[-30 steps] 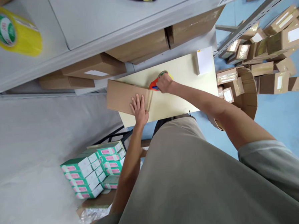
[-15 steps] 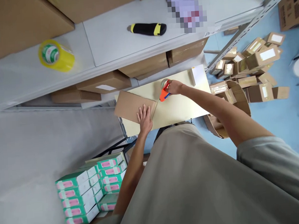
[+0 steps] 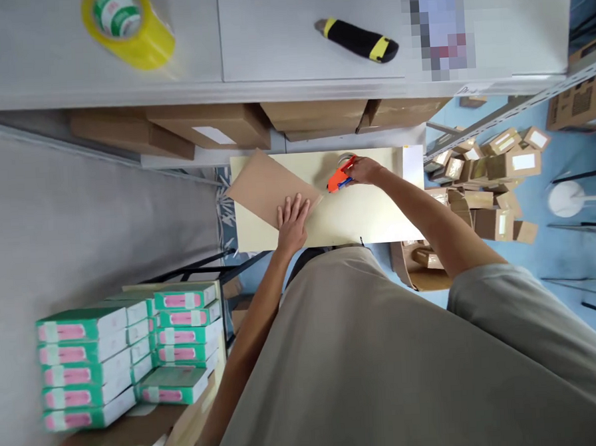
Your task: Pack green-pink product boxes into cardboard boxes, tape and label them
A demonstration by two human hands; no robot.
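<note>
A flat brown cardboard box (image 3: 266, 185) lies at the left end of a pale yellow table (image 3: 362, 213), partly overhanging it. My left hand (image 3: 292, 220) rests flat on the box's near right corner, fingers stretched out. My right hand (image 3: 362, 171) is closed round an orange tape dispenser (image 3: 336, 179) with a tape roll, held just right of the box and above the tabletop.
A grey shelf (image 3: 278, 44) above carries a yellow tape roll (image 3: 128, 25) and a black-and-yellow utility knife (image 3: 358, 40). Brown cartons (image 3: 207, 124) sit under it. Stacked green-and-pink boxes (image 3: 129, 345) stand lower left. Many small taped parcels (image 3: 495, 166) lie on the blue floor right.
My right hand has lifted the tape dispenser away from the box's end and to the right. The left hand stays on the box. The camera has tilted, showing more of the shelf.
</note>
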